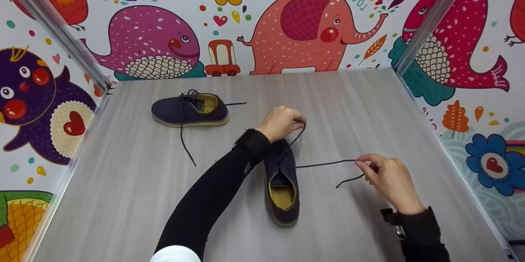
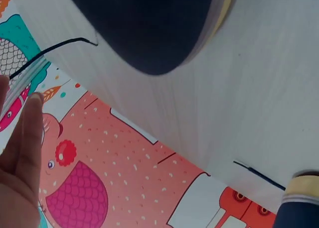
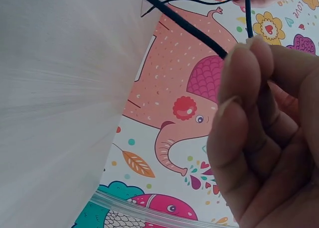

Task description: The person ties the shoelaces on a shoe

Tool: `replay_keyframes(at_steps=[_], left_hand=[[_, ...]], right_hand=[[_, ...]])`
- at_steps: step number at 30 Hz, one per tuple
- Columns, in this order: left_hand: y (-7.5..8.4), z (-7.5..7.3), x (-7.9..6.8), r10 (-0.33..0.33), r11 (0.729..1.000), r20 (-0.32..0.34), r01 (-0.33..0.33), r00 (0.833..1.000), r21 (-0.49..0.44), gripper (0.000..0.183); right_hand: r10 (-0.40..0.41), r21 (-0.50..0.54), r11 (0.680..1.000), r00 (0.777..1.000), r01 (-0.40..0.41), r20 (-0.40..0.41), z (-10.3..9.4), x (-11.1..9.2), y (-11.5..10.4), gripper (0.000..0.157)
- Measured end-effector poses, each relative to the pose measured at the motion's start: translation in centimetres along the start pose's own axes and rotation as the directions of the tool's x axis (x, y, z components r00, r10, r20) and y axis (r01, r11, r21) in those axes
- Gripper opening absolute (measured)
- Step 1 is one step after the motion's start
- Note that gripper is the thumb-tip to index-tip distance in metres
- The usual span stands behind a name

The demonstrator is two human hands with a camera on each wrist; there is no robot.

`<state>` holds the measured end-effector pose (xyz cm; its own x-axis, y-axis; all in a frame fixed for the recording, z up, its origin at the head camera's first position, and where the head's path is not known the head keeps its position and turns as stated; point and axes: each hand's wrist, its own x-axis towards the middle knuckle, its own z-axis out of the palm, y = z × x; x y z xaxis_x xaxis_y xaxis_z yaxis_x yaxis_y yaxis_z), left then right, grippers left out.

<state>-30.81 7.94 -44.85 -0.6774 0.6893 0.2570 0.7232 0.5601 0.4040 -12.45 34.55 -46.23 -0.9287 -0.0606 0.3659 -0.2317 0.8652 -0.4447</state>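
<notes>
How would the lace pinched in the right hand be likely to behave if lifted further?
The lace is probably floppy, as its free end curves back past the right hand. It looks thin, so likely light. Lifting it may tug the nearer shoe, since the nearly straight stretch shows little slack.

Head view: the table [image 1: 348, 102] is viewed from above, forward and down, left grip [image 1: 283, 121] and right grip [image 1: 387, 178] included. Left wrist: a shoe [image 2: 154, 24] is seen close, cut by the top edge; the printed elephant [image 2: 124, 163], shared by all views, is nearly inverted. Right wrist: the right grip is viewed very near, the elephant sideways, the left grip farther off.
</notes>
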Motion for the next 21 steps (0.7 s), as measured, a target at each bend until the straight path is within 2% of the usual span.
replay_keyframes(at_steps=[4, 8, 10, 15, 21], left_hand=[[-0.2, 0.9, -0.1, -0.007, 1.000, 0.066, 0.007, 0.998, -0.004, 0.013], [-0.5, 1.1, -0.3, -0.057, 0.998, 0.179, 0.061, 0.982, -0.018, 0.023], [-0.7, 0.9, -0.6, -0.079, 0.996, 0.202, 0.086, 0.976, -0.026, 0.030], [-1.4, -0.4, -1.6, -0.099, 0.995, 0.151, 0.102, 0.984, -0.013, 0.032], [-3.2, -2.5, -4.0, -0.107, 0.993, 0.079, 0.111, 0.991, -0.051, 0.023]], right_hand=[[0.009, 0.017, 1.000, 1.000, -0.009, 0.011, 0.0, 0.1, -0.1, 0.005], [0.005, 0.026, 1.000, 1.000, -0.005, 0.009, 0.1, 0.1, -0.3, 0.004], [-0.001, 0.029, 1.000, 1.000, 0.001, 0.006, 0.1, 0.1, -0.4, 0.005], [-0.041, 0.032, 0.999, 0.999, 0.042, -0.018, -0.1, 0.5, -0.5, 0.005], [-0.105, 0.020, 0.994, 0.994, 0.106, -0.031, -0.2, 1.8, -1.1, 0.004]])
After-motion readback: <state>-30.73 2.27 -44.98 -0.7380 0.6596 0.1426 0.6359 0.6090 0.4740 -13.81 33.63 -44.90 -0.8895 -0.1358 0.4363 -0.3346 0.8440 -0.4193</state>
